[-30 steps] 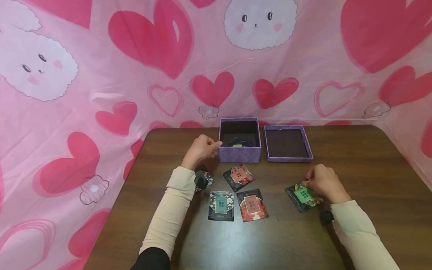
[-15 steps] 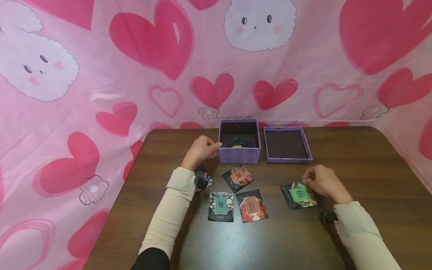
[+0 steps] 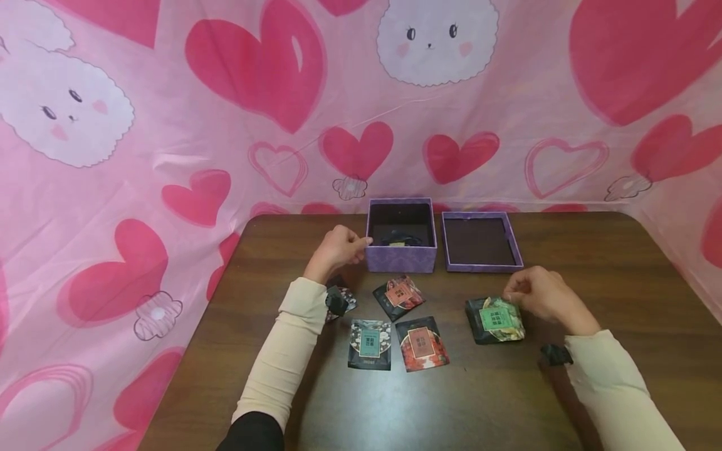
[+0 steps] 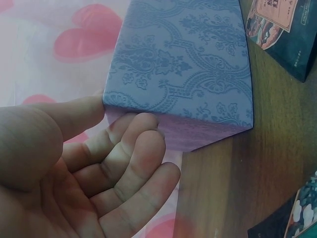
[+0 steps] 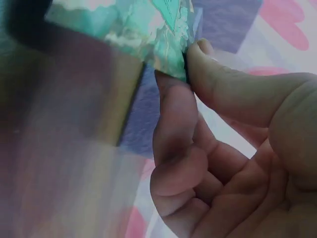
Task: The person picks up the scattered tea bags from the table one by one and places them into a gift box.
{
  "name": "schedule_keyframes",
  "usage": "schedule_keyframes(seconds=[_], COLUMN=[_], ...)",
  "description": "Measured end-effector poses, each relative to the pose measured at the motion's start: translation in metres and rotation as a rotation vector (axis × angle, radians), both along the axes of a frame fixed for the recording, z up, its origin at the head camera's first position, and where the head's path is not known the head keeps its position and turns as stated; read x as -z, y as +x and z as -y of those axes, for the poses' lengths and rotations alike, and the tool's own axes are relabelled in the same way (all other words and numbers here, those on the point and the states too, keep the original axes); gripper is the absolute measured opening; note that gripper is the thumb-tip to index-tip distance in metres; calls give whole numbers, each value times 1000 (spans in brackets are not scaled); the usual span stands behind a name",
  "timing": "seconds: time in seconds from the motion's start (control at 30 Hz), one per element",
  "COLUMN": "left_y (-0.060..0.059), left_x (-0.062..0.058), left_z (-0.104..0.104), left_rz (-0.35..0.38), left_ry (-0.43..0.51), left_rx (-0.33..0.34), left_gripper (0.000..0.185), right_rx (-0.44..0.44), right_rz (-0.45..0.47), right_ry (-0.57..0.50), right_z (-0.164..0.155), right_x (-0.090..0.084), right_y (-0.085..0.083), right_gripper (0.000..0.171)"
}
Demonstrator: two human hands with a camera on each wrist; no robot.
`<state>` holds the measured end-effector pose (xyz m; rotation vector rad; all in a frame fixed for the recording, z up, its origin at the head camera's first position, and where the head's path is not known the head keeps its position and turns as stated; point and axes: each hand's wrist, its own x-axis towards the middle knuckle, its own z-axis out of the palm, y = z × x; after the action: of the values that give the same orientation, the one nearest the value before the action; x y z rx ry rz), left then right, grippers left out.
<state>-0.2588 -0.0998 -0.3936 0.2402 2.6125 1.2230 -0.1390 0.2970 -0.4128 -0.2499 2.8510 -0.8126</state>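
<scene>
Five small foil packets lie in front of an open purple box (image 3: 401,241) on a dark wooden table (image 3: 592,263), as a person's right hand (image 3: 540,293) pinches the green-labelled packet (image 3: 495,319) by its corner between thumb and forefinger, right of the box and in front of its upturned lid (image 3: 479,241). The left hand (image 3: 337,246) rests against the box's left wall, thumb on the corner and fingers loosely extended. The lift appears just begun; carrying the packet up and over the box's near wall would seem to come next. A dark item inside the box is too shadowed to identify. One packet (image 3: 340,299) is half hidden by the left wrist, and the right wrist view is blurred.
</scene>
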Motion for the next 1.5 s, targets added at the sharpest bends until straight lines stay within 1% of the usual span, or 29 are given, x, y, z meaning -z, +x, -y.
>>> schedule_keyframes(seconds=[0.1,0.17,0.3,0.43,0.63,0.8,0.93,1.07,1.23,1.3,1.5], left_y=[0,1,1,1,1,1,1,2,2,2,2], left_x=[0,0,1,1,0,0,0,0,1,2,3], left_z=[0,0,0,0,0,0,0,0,1,2,1], left_rz=[-8,-13,-23,-29,-24,-25,-19,-22,-24,-23,-40], left_ry=[-1,-6,-15,-19,-26,-33,-33,-35,-34,-36,-44], left_rx=[1,3,4,4,-3,-7,-9,-4,-4,-7,-4], left_gripper=[38,38,38,39,39,39,39,39,40,39,40], right_rx=[-25,-37,-33,-28,-21,-31,-26,-9,8,12,35], right_rz=[-23,-8,33,26,34,2,-2,11,39,40,28], right_ry=[-25,-62,-154,-202,-304,-344,-363,-396,-409,-407,-470], right_z=[2,4,7,8,13,20,27,38,54,60,76], right_x=[-6,-10,-18,-24,-34,-43,-51,-54,-58,-60,-63], right_y=[-2,-2,-5,-7,-14,-25,-35,-46,-60,-65,-85], right_gripper=[8,6,5,4,5,7,11,13,14,14,18])
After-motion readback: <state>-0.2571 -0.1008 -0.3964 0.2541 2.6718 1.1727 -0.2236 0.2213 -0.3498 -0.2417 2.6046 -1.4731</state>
